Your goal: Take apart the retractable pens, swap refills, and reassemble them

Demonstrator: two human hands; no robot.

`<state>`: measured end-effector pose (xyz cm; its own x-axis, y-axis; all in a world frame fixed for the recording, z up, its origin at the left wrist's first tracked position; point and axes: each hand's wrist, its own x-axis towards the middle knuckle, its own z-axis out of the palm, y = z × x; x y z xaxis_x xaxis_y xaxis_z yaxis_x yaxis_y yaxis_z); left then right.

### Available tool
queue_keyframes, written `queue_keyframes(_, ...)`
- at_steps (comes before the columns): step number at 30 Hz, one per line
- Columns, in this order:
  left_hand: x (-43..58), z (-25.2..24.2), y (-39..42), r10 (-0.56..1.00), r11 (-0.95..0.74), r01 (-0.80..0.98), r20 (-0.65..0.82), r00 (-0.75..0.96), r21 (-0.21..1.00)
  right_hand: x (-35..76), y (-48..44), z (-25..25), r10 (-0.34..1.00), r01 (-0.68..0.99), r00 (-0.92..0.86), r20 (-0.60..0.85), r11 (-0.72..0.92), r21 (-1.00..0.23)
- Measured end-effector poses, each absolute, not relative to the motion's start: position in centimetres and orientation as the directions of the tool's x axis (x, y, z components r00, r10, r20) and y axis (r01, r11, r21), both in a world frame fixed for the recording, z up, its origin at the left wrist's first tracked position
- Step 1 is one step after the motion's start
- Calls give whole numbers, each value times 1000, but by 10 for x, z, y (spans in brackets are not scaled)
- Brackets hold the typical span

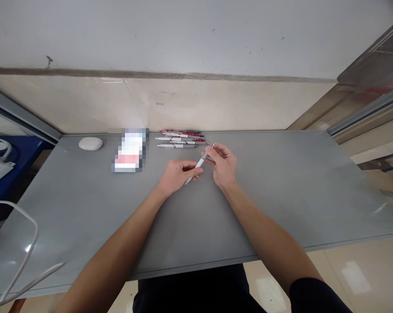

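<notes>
Both hands grip one white pen [200,163] with a grey grip and a silver tip, held at a slant above the grey table. My left hand [179,174] pinches the lower white end between thumb and fingers. The fingers of my right hand [224,163] close on the grey part near the tip, which points up and to the right. Just beyond my hands lies a loose group of pens [181,138], several white and grey, some dark red, roughly side by side.
A smooth white oval case [90,143] lies at the table's far left. Right of it is a blurred-out phone-like thing [129,150]. A white cable [36,230] loops over the near left corner. A wall [216,104] rises behind the table [281,187].
</notes>
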<state>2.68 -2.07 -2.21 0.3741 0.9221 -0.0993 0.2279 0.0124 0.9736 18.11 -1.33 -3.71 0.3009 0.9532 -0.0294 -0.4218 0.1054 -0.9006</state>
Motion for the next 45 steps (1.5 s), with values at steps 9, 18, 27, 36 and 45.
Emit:
queue_keyframes(9, 24, -19, -22, 843, 127, 68, -144, 518, 990, 180, -18, -32, 955, -444, 294, -44, 95, -891)
queue_keyframes(18, 21, -23, -18, 861, 197, -11, -167, 481, 980, 182, -16, -33, 963, -478, 269, 4, 137, -867)
queue_keyframes(27, 18, -24, -16, 875, 180, 41, -179, 450, 983, 182, -15, -35, 965, -475, 263, 7, 136, -870)
queue_keyframes(36, 19, -25, -16, 818, 270, -30, -212, 535, 962, 183, -15, -35, 974, -494, 225, 3, 117, -861)
queue_keyframes(45, 18, -23, -16, 890, 55, 136, -111, 443, 989, 181, -16, -35, 974, -457, 226, 20, 124, -881)
